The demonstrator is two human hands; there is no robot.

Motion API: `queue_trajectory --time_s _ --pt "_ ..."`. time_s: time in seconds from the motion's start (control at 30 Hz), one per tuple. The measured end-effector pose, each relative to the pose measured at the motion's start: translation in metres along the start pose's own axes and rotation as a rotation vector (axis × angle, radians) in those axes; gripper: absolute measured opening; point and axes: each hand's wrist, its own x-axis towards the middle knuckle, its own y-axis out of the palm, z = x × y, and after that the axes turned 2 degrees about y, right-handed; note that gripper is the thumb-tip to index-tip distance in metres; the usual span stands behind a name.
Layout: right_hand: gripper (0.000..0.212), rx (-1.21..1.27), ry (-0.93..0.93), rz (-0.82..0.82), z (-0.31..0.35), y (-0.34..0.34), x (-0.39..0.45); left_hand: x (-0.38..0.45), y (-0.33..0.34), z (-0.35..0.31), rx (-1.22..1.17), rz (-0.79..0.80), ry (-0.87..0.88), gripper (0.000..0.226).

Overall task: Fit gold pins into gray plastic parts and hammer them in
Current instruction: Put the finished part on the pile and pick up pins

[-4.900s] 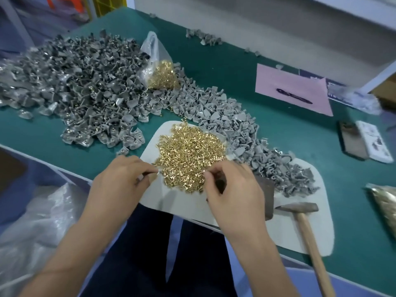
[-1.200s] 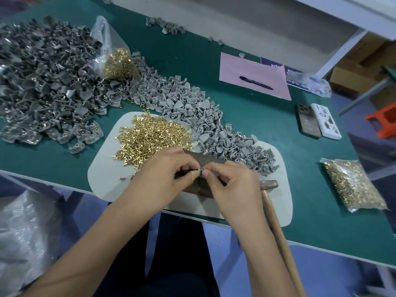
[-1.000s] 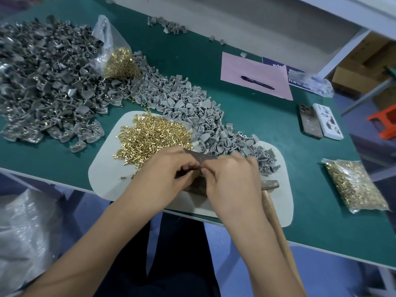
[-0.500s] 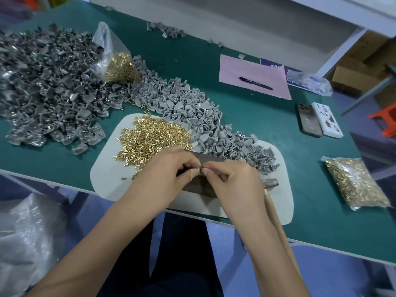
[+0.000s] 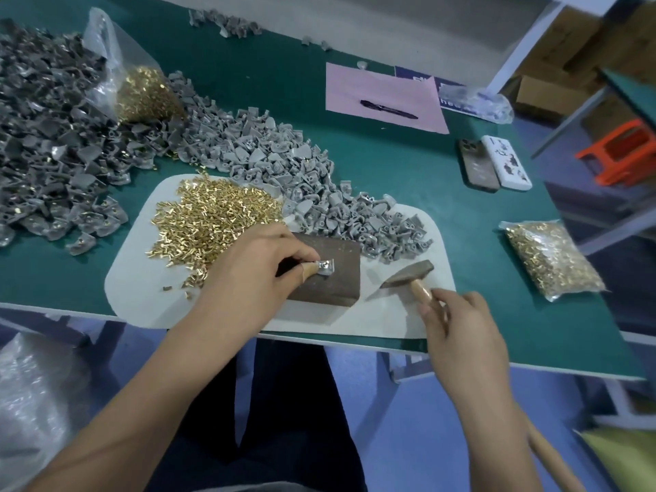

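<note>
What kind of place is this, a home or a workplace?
Most likely a small assembly workshop bench: big heaps of identical gray plastic parts, a loose pile of gold pins with more bagged, and a hammer beside a metal block.

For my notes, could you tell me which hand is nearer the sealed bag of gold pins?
Right. The right hand grips the hammer left of the bag; the left hand is farther left.

Green bench [image 5: 408, 172] is loaded: white mat [image 5: 135, 296] at near edge, gray parts [image 5: 53, 154] heaped at left edge, pink sheet [image 5: 372, 87] at far edge.
</note>
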Motion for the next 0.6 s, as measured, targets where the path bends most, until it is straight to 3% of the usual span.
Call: queue_trajectory --time_s 0.13,0.27,0.47,0.6 --pt "0.019 0.198 -0.055 -0.040 0.013 -0.011 -0.003 0.000 0.000 0.001 0.024 -0.019 -0.005 0.011" --pt "0.035 0.422 -0.151 0.027 0.036 -0.023 -0.011 0.000 -0.001 0.001 0.062 -0.030 -0.003 0.013" --pt "0.027 0.153 -0.307 0.060 0.065 -0.017 -0.017 0.003 -0.005 0.001 0.116 -0.024 0.070 0.013" --pt "0.035 0.178 -0.311 -0.104 0.070 -0.023 -0.014 0.004 -0.008 0.001 0.160 -0.025 0.100 0.013"
